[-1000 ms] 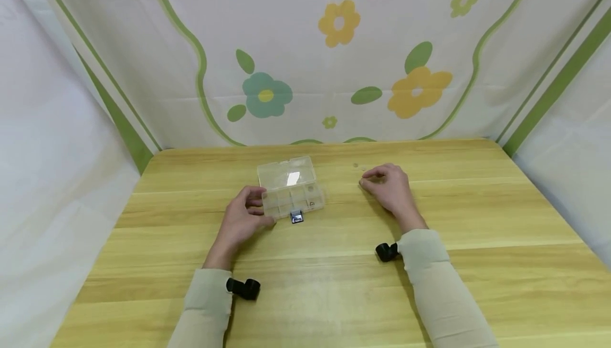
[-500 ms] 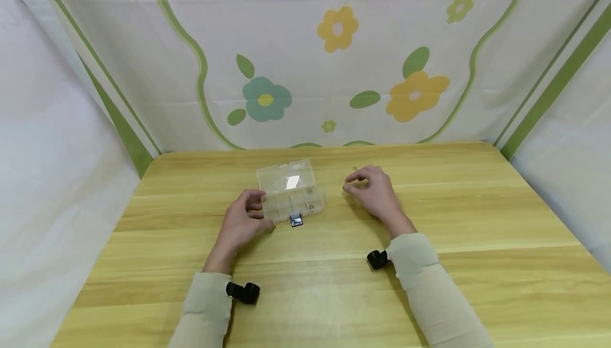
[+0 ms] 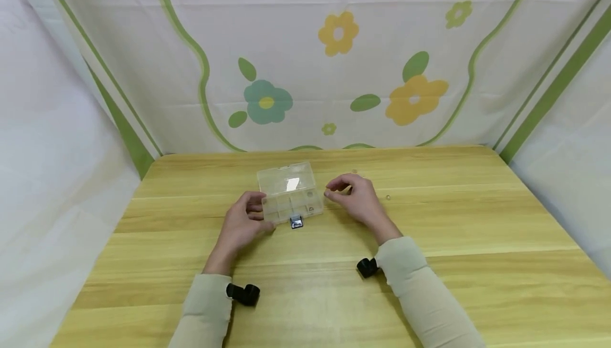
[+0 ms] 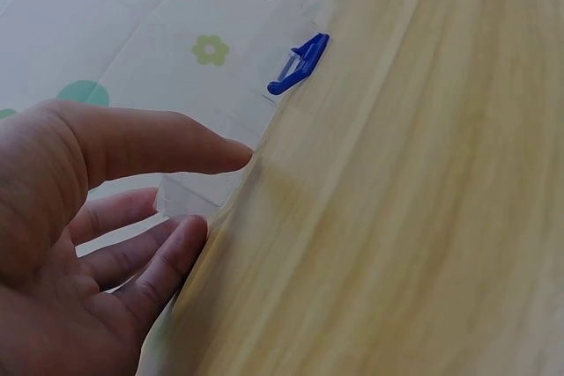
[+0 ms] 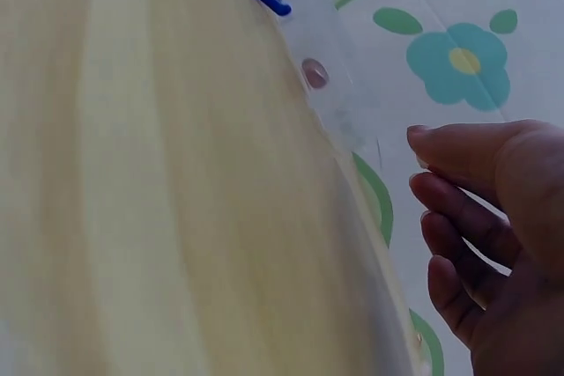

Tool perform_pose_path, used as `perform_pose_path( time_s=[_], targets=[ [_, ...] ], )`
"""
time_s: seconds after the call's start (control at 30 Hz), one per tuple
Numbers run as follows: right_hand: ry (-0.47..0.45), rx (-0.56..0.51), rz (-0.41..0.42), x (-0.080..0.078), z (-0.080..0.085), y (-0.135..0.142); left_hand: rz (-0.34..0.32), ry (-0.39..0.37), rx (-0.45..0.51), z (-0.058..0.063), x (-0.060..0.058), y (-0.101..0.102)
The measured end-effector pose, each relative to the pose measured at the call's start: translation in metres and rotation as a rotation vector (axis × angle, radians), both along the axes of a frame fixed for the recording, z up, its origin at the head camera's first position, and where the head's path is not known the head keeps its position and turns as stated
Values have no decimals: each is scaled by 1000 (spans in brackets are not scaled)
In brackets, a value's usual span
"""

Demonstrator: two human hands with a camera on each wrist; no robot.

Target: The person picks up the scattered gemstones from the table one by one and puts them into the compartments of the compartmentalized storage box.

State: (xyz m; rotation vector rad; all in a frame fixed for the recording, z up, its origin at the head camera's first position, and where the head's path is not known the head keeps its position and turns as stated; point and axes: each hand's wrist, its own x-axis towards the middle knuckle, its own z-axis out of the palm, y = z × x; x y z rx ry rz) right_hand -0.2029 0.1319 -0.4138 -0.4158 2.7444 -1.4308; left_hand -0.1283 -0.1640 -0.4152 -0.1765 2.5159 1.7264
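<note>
A clear plastic compartment box [image 3: 285,207] lies on the table with its lid [image 3: 281,179] raised at the back. My left hand [image 3: 244,222] holds the box's left end, thumb at the front corner and fingers behind. The blue latch [image 4: 300,65] hangs at the front edge. Small ring-like pieces [image 3: 311,209] sit in the right-hand compartments; a reddish round piece [image 5: 315,74] shows through the wall. Just off the box's right end, my right hand [image 3: 354,198] pinches a tiny pale piece [image 5: 422,163] between thumb and forefinger; its kind is too small to tell.
A small ring-like piece [image 3: 388,197] lies on the wooden table [image 3: 305,295] to the right of my right hand, and another small piece [image 3: 355,171] lies behind it. A flowered curtain [image 3: 286,45] stands along the table's back edge.
My right hand has moved left from beside the loose small pieces to the box's right end, uncovering a piece on the table. The left hand and box have stayed put.
</note>
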Motion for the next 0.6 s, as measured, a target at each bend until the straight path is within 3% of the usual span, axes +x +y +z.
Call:
perform_pose_path(
  time_s=[0.27, 0.6],
  targets=[
    [-16, -1, 52, 7, 0, -15, 0, 2, 1, -2, 0, 0],
    [30, 7, 60, 13, 7, -26, -4, 3, 10, 0, -1, 0]
  ],
)
